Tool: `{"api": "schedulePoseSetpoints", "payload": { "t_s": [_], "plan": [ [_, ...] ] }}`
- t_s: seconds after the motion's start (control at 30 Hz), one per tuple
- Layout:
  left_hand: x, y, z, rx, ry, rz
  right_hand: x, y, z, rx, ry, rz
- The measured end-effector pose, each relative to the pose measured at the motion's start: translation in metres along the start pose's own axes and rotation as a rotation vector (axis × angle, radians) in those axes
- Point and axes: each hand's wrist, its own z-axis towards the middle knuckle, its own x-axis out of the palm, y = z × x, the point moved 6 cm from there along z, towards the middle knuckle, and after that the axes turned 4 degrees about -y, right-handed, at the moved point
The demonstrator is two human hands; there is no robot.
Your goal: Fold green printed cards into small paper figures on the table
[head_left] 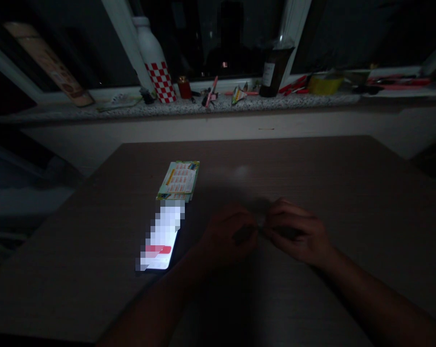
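My left hand (232,233) is over the middle of the dim table, its fingers curled together in a pinch. Facing it, my right hand (297,229) is also closed, thumb against fingers. The fingertips of both hands almost meet; anything between them is too small and dark to make out. Left of my left hand, a lit smartphone (163,258) lies on the tabletop, part of its screen pixelated. Just beyond the phone lies a small stack of printed cards (179,178) with a green-blue border and rows of orange print.
The wooden table (348,168) reaches to the wall below a window. On its granite sill (131,114) stand a white bottle with red checks (156,62), a red jar (183,87), a dark pouch (274,72), a yellow container (325,84), and several pens. A tall tube (47,62) leans at left.
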Motion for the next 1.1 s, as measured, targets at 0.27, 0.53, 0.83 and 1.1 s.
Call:
{"api": "schedulePoseSetpoints", "payload": {
  "t_s": [0.27,0.53,0.83,1.1],
  "plan": [
    [0.005,-0.003,0.0,0.048,0.078,0.066,0.006,0.003,-0.001,-0.073,0.039,-0.099],
    [0.011,-0.008,0.001,0.072,0.09,-0.01,0.01,0.011,0.0,-0.124,0.026,-0.075],
    [0.006,-0.007,0.002,0.108,0.049,0.016,0.003,0.017,0.001,-0.069,-0.101,0.032],
    [-0.003,0.003,0.002,0.016,0.009,-0.007,-0.01,0.009,-0.002,0.074,-0.228,0.161]
  ]
}}
